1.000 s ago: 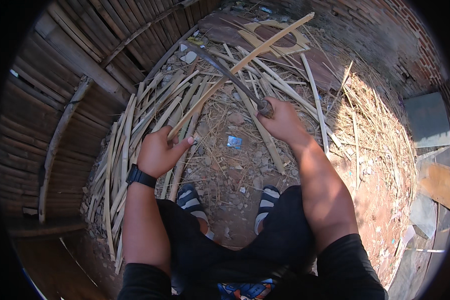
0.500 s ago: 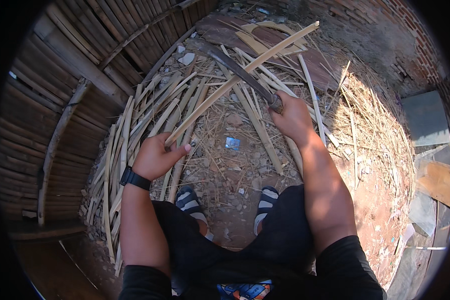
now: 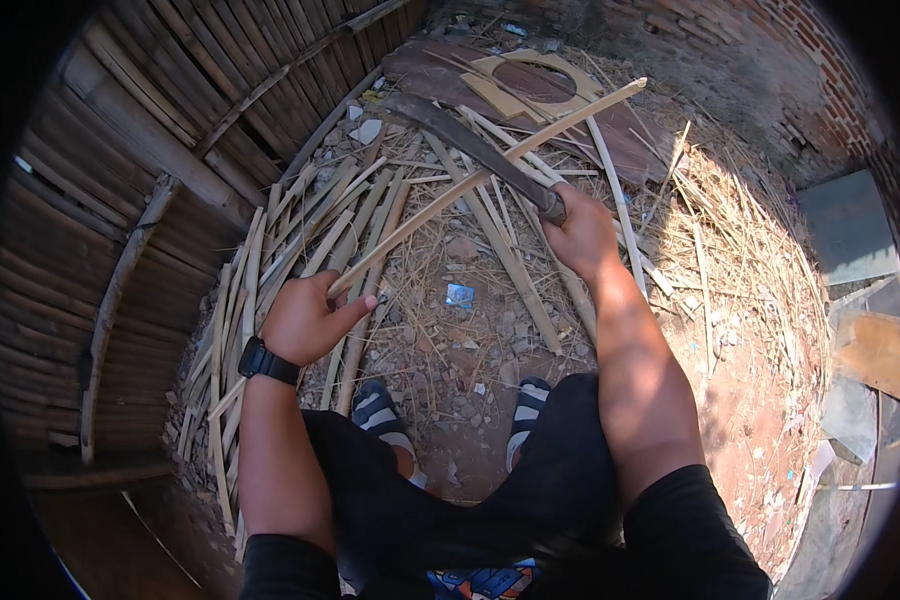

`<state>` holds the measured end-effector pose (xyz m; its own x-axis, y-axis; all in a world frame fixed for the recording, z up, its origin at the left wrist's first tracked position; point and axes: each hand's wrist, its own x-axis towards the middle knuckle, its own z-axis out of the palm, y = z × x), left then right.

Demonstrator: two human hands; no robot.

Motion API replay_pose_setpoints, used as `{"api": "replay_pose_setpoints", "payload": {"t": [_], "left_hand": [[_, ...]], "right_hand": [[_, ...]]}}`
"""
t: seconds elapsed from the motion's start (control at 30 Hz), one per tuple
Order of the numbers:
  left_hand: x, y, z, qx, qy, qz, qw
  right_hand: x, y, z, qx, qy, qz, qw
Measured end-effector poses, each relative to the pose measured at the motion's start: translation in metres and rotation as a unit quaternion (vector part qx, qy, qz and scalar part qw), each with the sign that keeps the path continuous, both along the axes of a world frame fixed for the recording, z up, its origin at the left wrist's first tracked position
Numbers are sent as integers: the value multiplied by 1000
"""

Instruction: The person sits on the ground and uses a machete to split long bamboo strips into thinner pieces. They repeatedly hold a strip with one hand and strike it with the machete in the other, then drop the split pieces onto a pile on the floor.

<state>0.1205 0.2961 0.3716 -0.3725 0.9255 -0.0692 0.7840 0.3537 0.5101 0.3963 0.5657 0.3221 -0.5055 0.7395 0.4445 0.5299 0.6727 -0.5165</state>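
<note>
My left hand (image 3: 310, 315), with a dark watch at its wrist, is closed round the near end of a long pale bamboo strip (image 3: 410, 226). The strip slants up and away to the right, its far end in the air. In my right hand (image 3: 582, 235) is the handle of a machete (image 3: 470, 143) with a long, dark, slightly curved blade. The blade points away to the left and crosses the strip near its middle, appearing to lie over it; whether they touch I cannot tell.
Split bamboo strips (image 3: 232, 325) lie heaped along a bamboo wall (image 3: 90, 250) on the left. More strips and shavings (image 3: 740, 235) cover the ground at right. A board with a round hole (image 3: 480, 85) lies at the back, before a brick wall (image 3: 710, 50). Grey sheets (image 3: 850, 228) stand at far right.
The strip's far end sits slightly lower and farther right. The blade still crosses the strip, with the crossing a little farther right and lower. Both hands keep their hold.
</note>
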Motion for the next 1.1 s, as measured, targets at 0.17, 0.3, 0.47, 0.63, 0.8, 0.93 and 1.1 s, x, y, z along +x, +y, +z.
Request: {"api": "replay_pose_setpoints", "payload": {"t": [0.17, 0.3, 0.47, 0.63, 0.8, 0.93, 1.1], "left_hand": [[4, -22, 46, 18, 1, 4, 1000], [-30, -104, 47, 31, 0, 33, 999], [-8, -187, 42, -1, -74, 132, 988], [-4, -230, 27, -20, -36, 163, 986], [-11, -252, 11, 0, -75, 198, 977], [-17, -255, 6, -24, -26, 180, 983], [-14, -238, 13, -47, 26, 167, 985]], "right_hand": [[10, 10, -1, -42, 66, -19, 997], [18, 6, 10, -169, 55, -76, 981], [0, -24, 21, -25, -2, 94, 995], [3, -15, 19, -74, 28, 36, 996], [-14, -30, 15, 8, -22, 124, 992], [-6, -15, 4, -80, 0, 55, 995], [-16, -24, 11, -27, -57, 126, 990]]}}
